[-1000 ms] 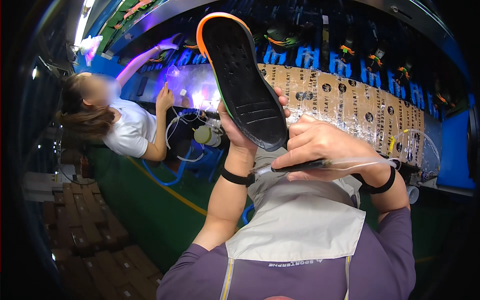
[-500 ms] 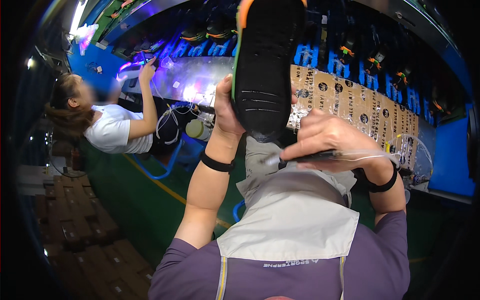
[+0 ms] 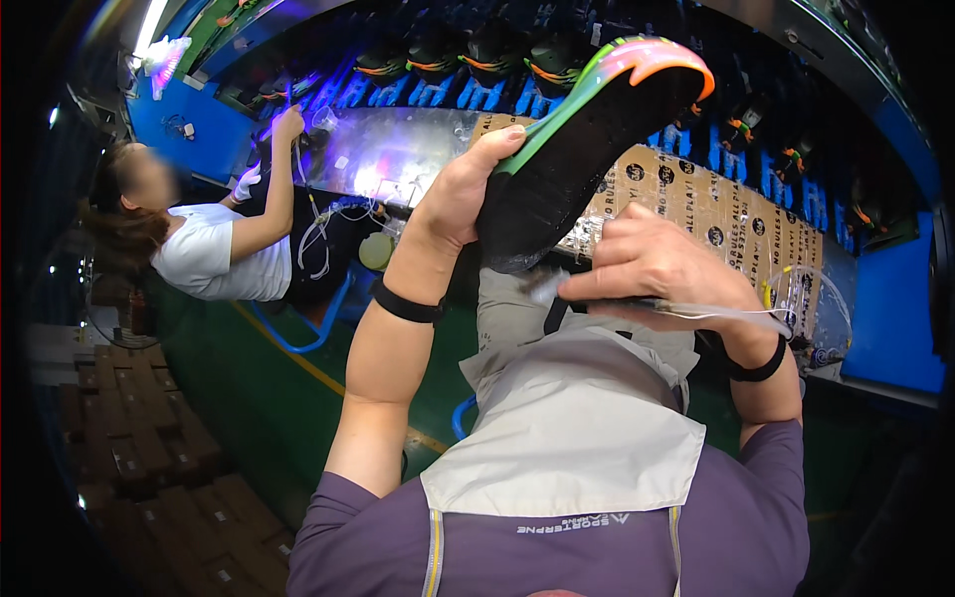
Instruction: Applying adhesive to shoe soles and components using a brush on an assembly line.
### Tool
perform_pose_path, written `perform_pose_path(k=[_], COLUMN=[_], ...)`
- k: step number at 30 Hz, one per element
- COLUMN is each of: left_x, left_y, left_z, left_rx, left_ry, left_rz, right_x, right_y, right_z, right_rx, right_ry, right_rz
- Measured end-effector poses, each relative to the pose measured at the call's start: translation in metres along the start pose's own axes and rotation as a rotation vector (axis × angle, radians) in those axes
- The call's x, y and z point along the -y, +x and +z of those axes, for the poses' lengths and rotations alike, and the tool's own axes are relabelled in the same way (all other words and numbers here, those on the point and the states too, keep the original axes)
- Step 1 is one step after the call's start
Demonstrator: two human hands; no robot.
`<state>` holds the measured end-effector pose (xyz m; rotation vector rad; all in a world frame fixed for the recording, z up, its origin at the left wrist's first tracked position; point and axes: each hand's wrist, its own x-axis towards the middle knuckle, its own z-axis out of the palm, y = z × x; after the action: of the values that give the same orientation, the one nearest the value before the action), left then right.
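A shoe sole (image 3: 597,149), black on its broad inner face with a green, pink and orange rim, is held up at a slant in front of me. My left hand (image 3: 466,189) is closed on its lower left edge, thumb along the green side. In my right hand (image 3: 662,267) is a brush (image 3: 545,287), its dark handle lying under the fingers and a thin clear tube trailing back along the wrist. The blurred bristles are close to the sole's lower end; whether they touch it I cannot tell.
Behind the sole runs a bench with printed brown cardboard (image 3: 736,214) and a metal plate (image 3: 398,149). Several dark shoes (image 3: 492,60) stand on blue racks (image 3: 482,95) along it. A co-worker (image 3: 214,239) sits at the left; stacked cartons (image 3: 149,428) stand at lower left.
The sole has tilted, its upper end swinging right and down, so more of the coloured rim shows. My left hand turned with it. The brush is slightly lower relative to the bench.
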<state>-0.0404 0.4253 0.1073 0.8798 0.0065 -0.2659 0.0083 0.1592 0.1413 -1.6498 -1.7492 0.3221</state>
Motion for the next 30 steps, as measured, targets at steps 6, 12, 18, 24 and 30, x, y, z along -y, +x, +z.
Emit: perform_pose_path(k=[6, 12, 18, 24, 30], left_x=[-0.005, 0.015, 0.061, 0.08, 0.087], left_y=[0.001, -0.005, -0.011, -0.018, -0.024], left_z=[0.001, -0.001, -0.013, -0.03, -0.026], left_rx=[-0.029, -0.136, -0.067, -0.088, -0.016], left_ry=[0.03, -0.041, -0.348, -0.331, -0.443], left_rz=[-0.09, -0.045, -0.056, -0.008, -0.023], right_x=[0.0, -0.01, -0.038, -0.016, -0.031], right_y=[0.003, -0.004, 0.006, -0.006, 0.013], right_z=[0.005, -0.003, 0.024, 0.042, 0.053], right_rx=[-0.097, -0.456, -0.615, -0.25, -0.556], right_ry=[-0.208, 0.117, -0.462, 0.142, -0.314], right_rz=[0.035, 0.138, 0.238, 0.178, 0.207])
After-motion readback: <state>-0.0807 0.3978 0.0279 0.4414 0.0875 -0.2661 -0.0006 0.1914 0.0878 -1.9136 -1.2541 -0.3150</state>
